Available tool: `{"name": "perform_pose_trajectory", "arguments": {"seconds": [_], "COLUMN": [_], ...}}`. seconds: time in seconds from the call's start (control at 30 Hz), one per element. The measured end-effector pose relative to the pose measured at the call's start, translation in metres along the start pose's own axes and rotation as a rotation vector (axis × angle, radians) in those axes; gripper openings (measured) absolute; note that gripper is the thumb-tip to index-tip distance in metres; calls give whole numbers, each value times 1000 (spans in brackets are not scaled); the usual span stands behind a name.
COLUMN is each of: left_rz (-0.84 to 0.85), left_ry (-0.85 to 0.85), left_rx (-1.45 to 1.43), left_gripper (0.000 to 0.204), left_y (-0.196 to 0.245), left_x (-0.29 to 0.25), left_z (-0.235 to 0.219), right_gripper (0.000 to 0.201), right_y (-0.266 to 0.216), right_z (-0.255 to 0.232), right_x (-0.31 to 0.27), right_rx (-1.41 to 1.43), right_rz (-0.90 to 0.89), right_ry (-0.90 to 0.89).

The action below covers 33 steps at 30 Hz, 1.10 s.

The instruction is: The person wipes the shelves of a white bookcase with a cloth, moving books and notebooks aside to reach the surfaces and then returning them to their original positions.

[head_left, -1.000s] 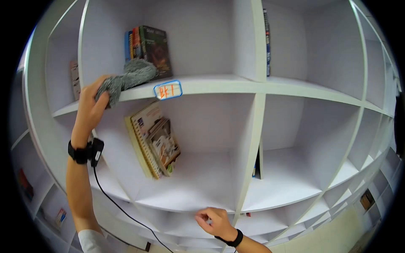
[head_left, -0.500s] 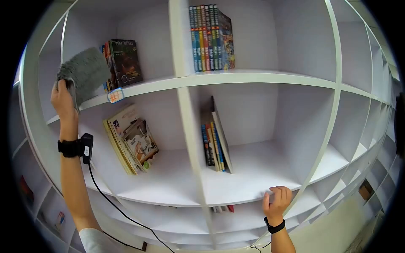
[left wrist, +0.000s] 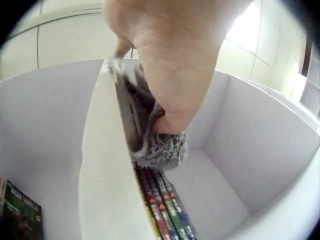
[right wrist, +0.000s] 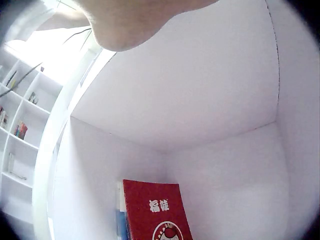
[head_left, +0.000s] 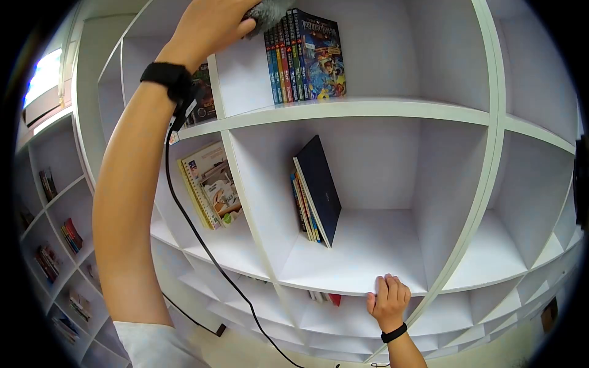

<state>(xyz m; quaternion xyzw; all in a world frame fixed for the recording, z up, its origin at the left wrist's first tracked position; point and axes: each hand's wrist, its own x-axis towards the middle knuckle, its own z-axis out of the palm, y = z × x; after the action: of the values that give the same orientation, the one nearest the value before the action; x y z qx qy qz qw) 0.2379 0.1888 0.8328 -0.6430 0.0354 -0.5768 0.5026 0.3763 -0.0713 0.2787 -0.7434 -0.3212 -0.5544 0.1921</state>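
Observation:
My left hand (head_left: 211,27) is raised at the top of the head view and grips a grey fluffy cleaning cloth (head_left: 268,15). In the left wrist view the cloth (left wrist: 167,150) lies along the upright divider (left wrist: 107,165), with the thumb pressed into it. Just below it stands a row of colourful comic books (head_left: 307,58). Lower right, my right hand (head_left: 390,300) rests its fingers on the front edge of a white shelf (head_left: 362,288). Only the base of that hand (right wrist: 135,25) shows in the right wrist view.
A dark blue book (head_left: 319,190) leans on thinner books in the middle compartment. Spiral-bound books (head_left: 208,184) stand to its left. A red book (right wrist: 155,205) stands in a compartment below my right hand. A black cable (head_left: 208,251) hangs from my left wrist.
My left hand has moved right and up with the cloth, from the left compartment to the divider by the comic books. The right hand moved right, then came onto the shelf edge.

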Motion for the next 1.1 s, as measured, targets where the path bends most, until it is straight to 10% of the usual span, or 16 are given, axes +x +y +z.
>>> {"name": "perform_pose_trajectory", "arguments": {"seconds": [0.23, 0.4, 0.5, 0.57, 0.73, 0.83, 0.93, 1.1], "left_rz": [95, 286, 360, 6, 19, -457, -137, -91], "left_ry": [-381, -217, -662, -712, -792, -1050, -904, -1054], "left_rx": [158, -35, -109, -407, -795, -885, -925, -972], "left_gripper": [41, 32, 35, 34, 36, 46, 54, 55], "left_y": [-3, 18, 44, 49, 51, 74, 82, 125], "left_x": [-7, -20, -30, -42, -42, -37, -33, 21], "left_z": [3, 6, -9, -7, -16, -35, -30, -25], "right_gripper": [49, 49, 48, 48, 46, 43, 41, 41], "right_y": [6, 6, 5, 4, 0, -10, -10, -6], "right_z": [10, 18, 20, 20, 17, 9, 12, 16], "right_x": [-10, -15, -15, -15, -14, -4, -5, -5], "right_rx": [-51, -67, -69, -66, -47, 25, 38, -8], "right_rz": [-56, -52, -50, -54, 5, 102, 97, 47], "right_ry": [35, 89, 116, 120, 97, 72, 75, 127]}}
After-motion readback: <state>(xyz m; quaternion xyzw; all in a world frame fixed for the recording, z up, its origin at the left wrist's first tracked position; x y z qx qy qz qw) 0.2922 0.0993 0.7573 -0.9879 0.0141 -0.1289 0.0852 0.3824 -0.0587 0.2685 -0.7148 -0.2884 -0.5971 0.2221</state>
